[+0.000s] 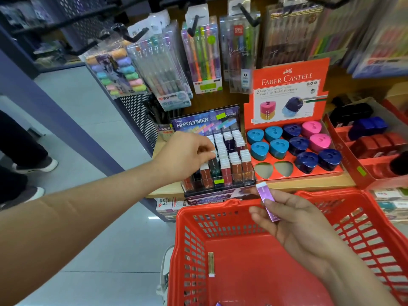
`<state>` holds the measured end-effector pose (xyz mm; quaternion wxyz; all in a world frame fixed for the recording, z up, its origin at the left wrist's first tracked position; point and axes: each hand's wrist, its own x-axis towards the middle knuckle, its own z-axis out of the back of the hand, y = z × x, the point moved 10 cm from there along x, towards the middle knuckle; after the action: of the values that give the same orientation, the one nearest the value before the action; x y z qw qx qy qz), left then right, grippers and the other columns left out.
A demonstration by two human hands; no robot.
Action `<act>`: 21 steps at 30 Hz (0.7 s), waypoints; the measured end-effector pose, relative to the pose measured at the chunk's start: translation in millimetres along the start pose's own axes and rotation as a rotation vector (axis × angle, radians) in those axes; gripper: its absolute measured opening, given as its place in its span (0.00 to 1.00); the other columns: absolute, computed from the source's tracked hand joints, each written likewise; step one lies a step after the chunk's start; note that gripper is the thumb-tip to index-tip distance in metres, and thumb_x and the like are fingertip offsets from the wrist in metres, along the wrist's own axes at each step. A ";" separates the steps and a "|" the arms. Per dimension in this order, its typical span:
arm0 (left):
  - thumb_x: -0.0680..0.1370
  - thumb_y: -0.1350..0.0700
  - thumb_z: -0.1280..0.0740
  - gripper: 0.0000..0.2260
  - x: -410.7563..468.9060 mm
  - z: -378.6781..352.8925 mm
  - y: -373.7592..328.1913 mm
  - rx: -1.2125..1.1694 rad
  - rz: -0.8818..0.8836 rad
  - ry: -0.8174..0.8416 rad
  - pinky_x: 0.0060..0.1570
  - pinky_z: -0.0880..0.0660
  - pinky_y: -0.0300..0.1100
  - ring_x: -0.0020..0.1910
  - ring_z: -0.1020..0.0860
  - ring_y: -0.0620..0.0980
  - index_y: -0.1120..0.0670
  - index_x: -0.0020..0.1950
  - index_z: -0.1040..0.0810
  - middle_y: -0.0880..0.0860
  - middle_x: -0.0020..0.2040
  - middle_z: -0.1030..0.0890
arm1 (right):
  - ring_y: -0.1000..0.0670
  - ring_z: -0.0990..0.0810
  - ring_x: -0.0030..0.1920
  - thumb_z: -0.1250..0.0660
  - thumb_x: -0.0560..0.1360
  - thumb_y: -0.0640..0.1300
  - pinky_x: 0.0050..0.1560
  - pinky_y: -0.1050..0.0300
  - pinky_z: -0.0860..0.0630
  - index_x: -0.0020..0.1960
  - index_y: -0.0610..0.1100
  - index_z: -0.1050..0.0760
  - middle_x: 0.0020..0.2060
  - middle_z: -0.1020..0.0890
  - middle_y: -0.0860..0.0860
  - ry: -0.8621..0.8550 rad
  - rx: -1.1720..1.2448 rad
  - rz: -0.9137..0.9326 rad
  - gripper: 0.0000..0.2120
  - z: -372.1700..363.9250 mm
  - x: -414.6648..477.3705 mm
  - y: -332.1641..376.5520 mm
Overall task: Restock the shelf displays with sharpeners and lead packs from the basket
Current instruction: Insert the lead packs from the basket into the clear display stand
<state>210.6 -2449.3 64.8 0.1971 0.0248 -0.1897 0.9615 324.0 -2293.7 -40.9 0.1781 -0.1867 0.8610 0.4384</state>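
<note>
My left hand (187,155) reaches over the left side of the clear HI-POLYMER lead display (223,160), its fingertips pinched on a white-capped lead pack among the upright packs. My right hand (293,219) hovers over the red basket (192,230) and grips a purple lead pack (267,203), tilted with its white cap up. A gold lead pack (211,264) lies on the basket floor, and a purple corner shows at the bottom edge. The Faber-Castell sharpener tray (293,173) holds blue, navy and pink sharpeners, with two bare slots at its front left.
A second red tray (373,171) with dark and red sharpeners stands to the right. Pen and highlighter packs (205,56) hang on hooks above the wooden shelf (167,188). A person's legs and shoes (35,164) stand on the grey floor at the left.
</note>
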 end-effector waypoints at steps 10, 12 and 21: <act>0.79 0.50 0.35 0.09 -8.2 -20.3 -14.0 0.230 -0.159 0.058 0.39 0.41 0.21 0.51 0.24 0.47 0.52 0.53 0.19 0.48 0.49 0.20 | 0.51 0.16 0.34 0.29 0.66 0.37 0.32 0.64 0.21 0.46 0.37 0.20 0.33 0.17 0.45 -0.065 -0.140 0.067 0.09 5.4 -3.1 7.8; 0.78 0.50 0.34 0.09 -6.1 -21.7 -11.7 0.231 -0.143 0.052 0.40 0.40 0.23 0.50 0.24 0.46 0.52 0.53 0.19 0.48 0.49 0.20 | 0.51 0.16 0.33 0.29 0.65 0.37 0.30 0.65 0.22 0.46 0.37 0.22 0.32 0.17 0.45 -0.076 -0.125 0.075 0.10 5.3 -3.6 9.1; 0.74 0.51 0.28 0.07 2.4 -19.2 0.2 0.055 0.065 0.085 0.36 0.35 0.25 0.36 0.27 0.40 0.54 0.45 0.21 0.44 0.39 0.24 | 0.55 0.28 0.24 0.28 0.65 0.44 0.25 0.64 0.33 0.41 0.41 0.19 0.29 0.20 0.47 -0.135 -0.265 0.159 0.08 8.0 -4.8 14.8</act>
<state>208.8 -2441.4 47.3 0.1731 -0.0169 -0.1555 0.9724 322.2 -2278.3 -32.9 0.1739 -0.1099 0.7937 0.5724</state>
